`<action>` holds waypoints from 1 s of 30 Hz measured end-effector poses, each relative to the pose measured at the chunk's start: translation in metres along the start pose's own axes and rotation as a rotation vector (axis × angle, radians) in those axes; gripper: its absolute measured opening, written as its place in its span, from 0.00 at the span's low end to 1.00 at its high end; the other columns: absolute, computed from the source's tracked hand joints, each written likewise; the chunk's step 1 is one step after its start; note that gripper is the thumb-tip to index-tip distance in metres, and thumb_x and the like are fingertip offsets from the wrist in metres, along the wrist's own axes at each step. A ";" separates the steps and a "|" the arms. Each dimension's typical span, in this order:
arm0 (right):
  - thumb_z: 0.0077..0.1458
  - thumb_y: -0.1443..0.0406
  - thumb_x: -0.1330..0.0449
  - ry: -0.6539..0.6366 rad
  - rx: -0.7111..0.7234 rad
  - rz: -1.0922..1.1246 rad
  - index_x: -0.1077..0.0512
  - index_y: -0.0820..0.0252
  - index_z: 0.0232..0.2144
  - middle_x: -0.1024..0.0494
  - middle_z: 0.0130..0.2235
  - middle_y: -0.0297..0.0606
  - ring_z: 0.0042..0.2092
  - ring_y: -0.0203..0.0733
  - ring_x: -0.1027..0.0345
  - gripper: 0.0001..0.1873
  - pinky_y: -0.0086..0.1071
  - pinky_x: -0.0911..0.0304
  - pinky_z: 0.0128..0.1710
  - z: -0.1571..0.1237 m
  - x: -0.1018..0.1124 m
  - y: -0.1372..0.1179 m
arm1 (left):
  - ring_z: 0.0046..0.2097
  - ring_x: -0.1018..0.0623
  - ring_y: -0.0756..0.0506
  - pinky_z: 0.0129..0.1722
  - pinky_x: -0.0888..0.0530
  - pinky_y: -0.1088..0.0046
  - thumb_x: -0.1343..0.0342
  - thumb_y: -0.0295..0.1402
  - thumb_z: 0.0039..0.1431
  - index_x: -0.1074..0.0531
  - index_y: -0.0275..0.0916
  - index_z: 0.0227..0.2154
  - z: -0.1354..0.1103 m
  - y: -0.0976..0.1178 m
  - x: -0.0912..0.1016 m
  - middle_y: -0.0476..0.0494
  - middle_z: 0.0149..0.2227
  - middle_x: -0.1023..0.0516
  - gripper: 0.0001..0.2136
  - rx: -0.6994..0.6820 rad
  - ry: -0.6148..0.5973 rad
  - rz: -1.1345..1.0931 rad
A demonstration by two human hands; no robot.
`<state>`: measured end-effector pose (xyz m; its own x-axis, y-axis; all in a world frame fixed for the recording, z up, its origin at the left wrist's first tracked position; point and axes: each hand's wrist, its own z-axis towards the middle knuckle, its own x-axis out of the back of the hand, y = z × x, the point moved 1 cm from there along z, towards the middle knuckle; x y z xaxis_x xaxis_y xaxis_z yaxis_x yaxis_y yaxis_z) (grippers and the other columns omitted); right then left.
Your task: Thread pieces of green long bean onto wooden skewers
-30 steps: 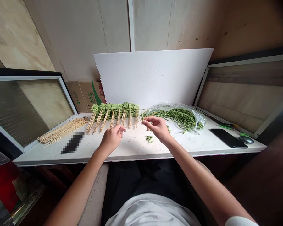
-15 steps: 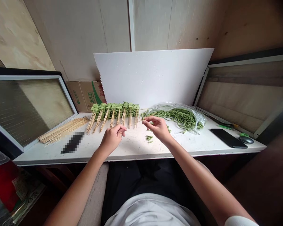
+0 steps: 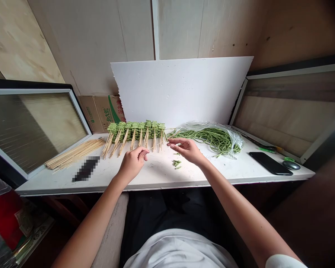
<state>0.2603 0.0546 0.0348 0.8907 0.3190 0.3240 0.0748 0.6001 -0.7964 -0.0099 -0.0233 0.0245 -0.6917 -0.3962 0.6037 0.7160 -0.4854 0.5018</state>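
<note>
- Skewered beans [image 3: 136, 128] lie in a row on the table [image 3: 156, 173], sticks toward the person, just beyond the left hand [image 3: 133, 163].
- Left hand curls, thumb and forefinger [image 3: 145, 151] pressed together; anything pinched is too fine to tell.
- Right hand [image 3: 186, 149] reaches forward, spread open and empty, near bagged beans [image 3: 212, 137] and loose bean pieces [image 3: 176, 163].

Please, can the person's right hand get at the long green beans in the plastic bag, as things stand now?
Probably yes. The right hand is just in front of the long green beans in the clear plastic bag, its fingers open, and nothing seems to stand between them.
</note>
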 end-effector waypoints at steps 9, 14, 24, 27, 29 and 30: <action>0.59 0.64 0.32 -0.360 -0.295 -0.655 0.13 0.54 0.38 0.13 0.40 0.41 0.35 0.47 0.21 0.07 0.34 0.31 0.34 -0.003 0.020 0.062 | 0.31 0.18 0.46 0.34 0.24 0.72 0.47 0.38 0.71 0.24 0.40 0.38 0.002 -0.005 -0.002 0.47 0.30 0.18 0.10 0.032 0.062 -0.077; 0.57 0.64 0.30 -0.370 -0.335 -0.664 0.13 0.54 0.36 0.13 0.38 0.40 0.32 0.45 0.22 0.05 0.33 0.34 0.31 -0.005 0.017 0.071 | 0.31 0.17 0.46 0.33 0.23 0.71 0.48 0.39 0.72 0.24 0.40 0.37 0.001 -0.002 -0.001 0.46 0.31 0.17 0.11 0.044 0.059 -0.078; 0.60 0.61 0.32 -0.131 -0.139 -0.452 0.15 0.58 0.41 0.14 0.40 0.44 0.39 0.47 0.20 0.10 0.35 0.26 0.39 0.002 0.023 0.055 | 0.29 0.17 0.47 0.32 0.22 0.71 0.51 0.42 0.74 0.24 0.40 0.39 0.001 -0.002 -0.002 0.47 0.32 0.17 0.14 0.032 0.033 -0.093; 0.60 0.54 0.32 -0.009 -0.127 -0.332 0.16 0.58 0.41 0.14 0.44 0.46 0.41 0.48 0.20 0.15 0.36 0.25 0.38 0.004 0.030 0.042 | 0.29 0.17 0.47 0.33 0.22 0.71 0.51 0.41 0.74 0.24 0.40 0.40 0.002 -0.003 -0.003 0.47 0.31 0.17 0.13 0.018 0.038 -0.089; 0.58 0.50 0.31 0.050 -0.170 -0.173 0.16 0.58 0.40 0.14 0.45 0.46 0.44 0.50 0.19 0.18 0.38 0.23 0.38 0.004 0.034 0.033 | 0.30 0.17 0.47 0.33 0.22 0.71 0.50 0.40 0.74 0.24 0.40 0.40 0.002 -0.003 -0.003 0.46 0.32 0.17 0.12 0.013 0.043 -0.092; 0.56 0.49 0.30 0.082 -0.193 -0.075 0.16 0.58 0.40 0.14 0.44 0.46 0.44 0.51 0.19 0.20 0.38 0.22 0.39 0.004 0.036 0.029 | 0.30 0.17 0.47 0.34 0.22 0.71 0.50 0.40 0.73 0.24 0.40 0.40 0.002 -0.003 -0.003 0.46 0.32 0.16 0.12 0.012 0.045 -0.093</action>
<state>0.2928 0.0860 0.0253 0.9123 0.2134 0.3496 0.2195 0.4658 -0.8572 -0.0098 -0.0189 0.0217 -0.7588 -0.3845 0.5257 0.6491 -0.5125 0.5621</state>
